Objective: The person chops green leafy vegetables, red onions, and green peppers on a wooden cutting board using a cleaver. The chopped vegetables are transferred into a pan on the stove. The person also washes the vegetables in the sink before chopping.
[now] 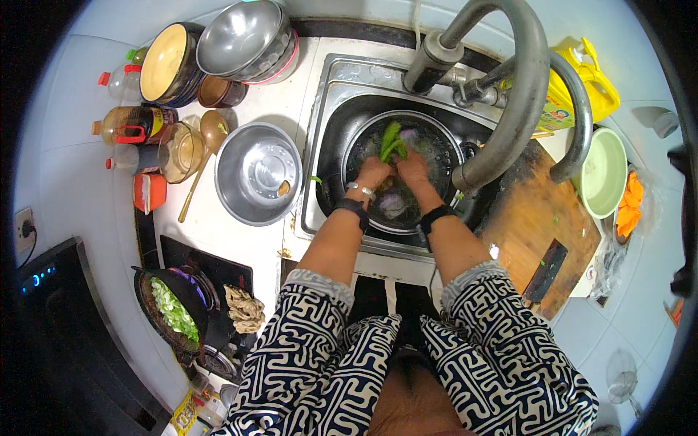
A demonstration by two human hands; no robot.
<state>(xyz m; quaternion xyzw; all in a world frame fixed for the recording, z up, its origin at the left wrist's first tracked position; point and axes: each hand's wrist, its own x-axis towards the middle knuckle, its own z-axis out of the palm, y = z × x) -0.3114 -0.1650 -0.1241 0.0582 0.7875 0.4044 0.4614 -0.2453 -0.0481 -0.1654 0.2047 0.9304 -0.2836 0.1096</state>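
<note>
A round metal basin point(346, 155) of water sits inside the stainless steel sink point(312, 163). Both my hands are together over it. Long green peppers point(391, 139) stick out from between them, pointing away from me. My left hand point(375, 173) is closed around their near end, a bracelet on its wrist. Against the peppers' right side, my right hand point(413, 170) also grips them, though its fingertips are partly hidden. Pale purplish pieces point(390, 203) show in the water, too blurred to name. A small green scrap point(316, 179) lies on the sink's left edge.
A curved faucet point(531, 98) arches over the sink's right side. Left of the sink stands a steel bowl point(256, 174) holding one small brown piece. A wok point(143, 294) with chopped greens sits over a lit burner. A cleaver point(547, 270) lies on the wooden cutting board point(523, 218).
</note>
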